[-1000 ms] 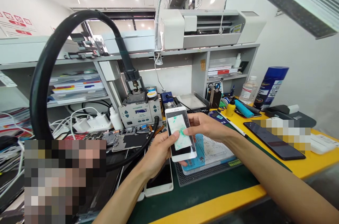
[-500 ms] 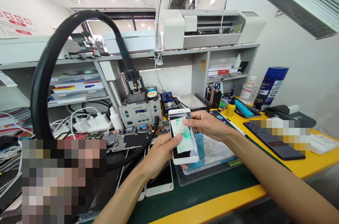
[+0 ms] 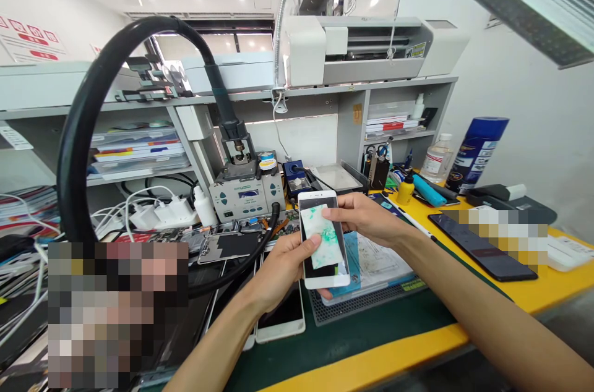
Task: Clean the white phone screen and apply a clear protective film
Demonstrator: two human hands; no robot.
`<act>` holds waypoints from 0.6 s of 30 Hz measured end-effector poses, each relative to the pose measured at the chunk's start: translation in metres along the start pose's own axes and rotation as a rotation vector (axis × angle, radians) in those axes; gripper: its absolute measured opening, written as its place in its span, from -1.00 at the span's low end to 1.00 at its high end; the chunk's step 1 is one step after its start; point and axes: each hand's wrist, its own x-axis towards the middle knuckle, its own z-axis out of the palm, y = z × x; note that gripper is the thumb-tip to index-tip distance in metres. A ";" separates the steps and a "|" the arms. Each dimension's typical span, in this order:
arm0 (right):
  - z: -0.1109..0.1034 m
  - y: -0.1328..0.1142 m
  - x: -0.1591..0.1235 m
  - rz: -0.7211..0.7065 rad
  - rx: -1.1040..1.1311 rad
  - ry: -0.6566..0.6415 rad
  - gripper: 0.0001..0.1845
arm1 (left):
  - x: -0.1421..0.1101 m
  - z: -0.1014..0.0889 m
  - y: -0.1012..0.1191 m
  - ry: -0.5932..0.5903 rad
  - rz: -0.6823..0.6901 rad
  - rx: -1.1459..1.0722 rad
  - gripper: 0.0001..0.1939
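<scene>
A white smartphone [image 3: 323, 238] is held upright over the bench, its dark screen partly covered by a white cloth stained green [image 3: 320, 237]. My left hand [image 3: 278, 268] grips the phone from the left and underneath, thumb on the cloth. My right hand [image 3: 364, 219] holds the phone's right edge, fingertips resting on the cloth near the top. Below the phone lies a grey work mat [image 3: 366, 299] with a blue sheet and papers on it.
A second white phone [image 3: 281, 321] lies flat under my left wrist. Behind stand a hot-air station [image 3: 245, 194] with a thick black hose [image 3: 78, 132], opened phone parts, chargers, shelves. To the right: a blue spray can [image 3: 476, 154], a clear bottle [image 3: 436, 160], a dark phone [image 3: 482, 247].
The phone and both hands drifted slightly right and down. My right fingertips moved from the phone's middle right up toward the top of the cloth.
</scene>
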 end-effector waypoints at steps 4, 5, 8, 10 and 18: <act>0.001 0.001 0.001 0.001 0.001 0.020 -0.62 | -0.001 0.001 0.001 0.001 -0.012 0.002 -0.63; 0.001 0.002 0.001 0.000 0.005 0.025 -0.62 | -0.001 0.001 0.002 0.001 -0.014 0.004 -0.63; 0.002 0.002 0.001 -0.004 0.019 0.037 -0.62 | -0.001 0.001 0.003 0.016 -0.024 -0.007 -0.64; 0.003 0.002 0.001 -0.004 0.023 0.042 -0.61 | -0.001 0.001 0.003 0.017 -0.031 -0.030 -0.65; 0.005 0.005 0.003 -0.003 0.036 0.067 -0.60 | 0.002 0.000 0.001 0.019 -0.034 -0.049 -0.57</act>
